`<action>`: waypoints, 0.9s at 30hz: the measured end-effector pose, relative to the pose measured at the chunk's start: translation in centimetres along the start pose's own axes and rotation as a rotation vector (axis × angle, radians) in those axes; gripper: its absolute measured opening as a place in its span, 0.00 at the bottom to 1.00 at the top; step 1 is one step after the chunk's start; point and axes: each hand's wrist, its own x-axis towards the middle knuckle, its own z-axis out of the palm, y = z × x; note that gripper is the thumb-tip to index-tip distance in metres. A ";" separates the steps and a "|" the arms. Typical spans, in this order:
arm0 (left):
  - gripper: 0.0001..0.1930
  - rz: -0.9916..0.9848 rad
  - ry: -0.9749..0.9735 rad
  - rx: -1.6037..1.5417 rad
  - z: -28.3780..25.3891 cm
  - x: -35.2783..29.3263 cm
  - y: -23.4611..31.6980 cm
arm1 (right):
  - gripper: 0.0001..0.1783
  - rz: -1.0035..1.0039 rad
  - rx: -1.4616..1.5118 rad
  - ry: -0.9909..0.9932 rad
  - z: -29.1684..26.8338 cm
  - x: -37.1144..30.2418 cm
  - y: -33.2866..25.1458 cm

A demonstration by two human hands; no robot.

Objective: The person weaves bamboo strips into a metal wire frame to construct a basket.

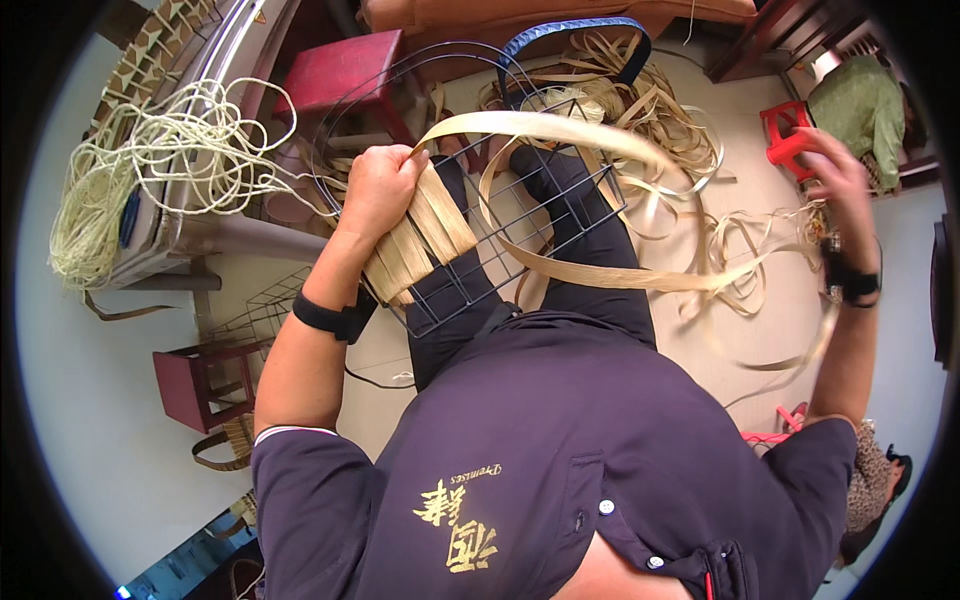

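Note:
A black wire basket frame [560,240] rests tilted across my thighs. Flat tan strips [430,225] are wrapped side by side over its left part. My left hand [382,188] is closed at the frame's upper left edge, with its thumb pressing beside the strip. From there a long loose strip [540,125] arcs over the frame to the right, loops back and runs out toward my right forearm. My right hand [842,180] is raised far to the right, its fingers smeared by motion; whether they hold any strip cannot be made out.
Loose tan strips [670,120] lie heaped on the floor ahead, near a blue wrapped handle [570,30]. Pale cord [190,150] hangs tangled over a table edge at left. A dark red stool [340,75] stands ahead; a red plastic object [785,140] is behind my right hand.

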 end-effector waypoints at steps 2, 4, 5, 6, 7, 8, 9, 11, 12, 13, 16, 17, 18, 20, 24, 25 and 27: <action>0.16 0.024 -0.029 -0.040 0.5 0.9 -0.2 | 0.21 -0.086 0.235 -0.514 8.5 -2.8 -4.1; 0.17 0.006 -0.036 -0.120 0.8 1.0 -1.1 | 0.26 0.038 0.250 -0.838 16.3 -6.5 -8.6; 0.17 0.027 -0.047 -0.122 1.0 1.3 -0.7 | 0.26 -0.498 0.207 -0.758 21.1 -7.2 -5.0; 0.17 0.003 -0.078 -0.095 0.8 1.1 -1.1 | 0.24 -0.200 0.275 -1.010 21.6 -7.7 -7.9; 0.16 -0.018 -0.112 -0.072 0.6 1.0 -1.1 | 0.20 -0.017 0.450 -1.121 22.1 -8.1 -8.6; 0.16 -0.009 -0.113 -0.088 0.5 0.9 -1.1 | 0.18 -0.079 0.360 -1.205 21.1 -7.5 -9.3; 0.16 -0.019 -0.111 -0.085 0.4 0.8 -1.4 | 0.16 -0.141 0.267 -1.295 19.3 -6.4 -10.1; 0.17 -0.027 -0.036 -0.143 0.3 0.0 -2.4 | 0.07 -0.671 0.353 -1.005 13.4 -4.3 -6.9; 0.17 -0.020 -0.024 -0.185 0.1 -0.4 -2.1 | 0.10 -0.433 0.423 -0.678 7.7 -3.8 -2.1; 0.16 -0.024 -0.028 -0.156 -0.1 -0.5 -1.4 | 0.13 -0.196 0.546 -0.341 2.0 -3.3 3.3; 0.16 -0.001 -0.066 -0.132 0.5 0.2 0.6 | 0.17 0.041 0.495 0.232 -20.7 -2.0 22.5; 0.15 0.032 -0.054 -0.164 1.0 0.4 0.7 | 0.19 0.116 0.362 0.427 -26.4 -3.8 28.2; 0.15 0.067 -0.037 -0.228 1.5 0.5 -0.4 | 0.22 0.199 0.197 0.626 -32.7 -5.9 30.4; 0.15 0.038 -0.050 -0.319 2.2 0.4 -3.3 | 0.27 0.264 -0.633 0.833 -39.6 -8.3 28.8; 0.14 -0.073 -0.026 -0.126 -0.4 -0.5 0.5 | 0.27 -0.020 -0.319 0.421 -12.3 3.3 20.7; 0.14 -0.062 -0.043 -0.120 -0.1 -0.1 0.7 | 0.26 -0.116 -0.176 0.237 -5.7 1.6 14.1; 0.15 -0.033 -0.029 -0.135 0.3 0.0 0.0 | 0.23 -0.025 0.087 -0.408 5.5 -1.2 0.8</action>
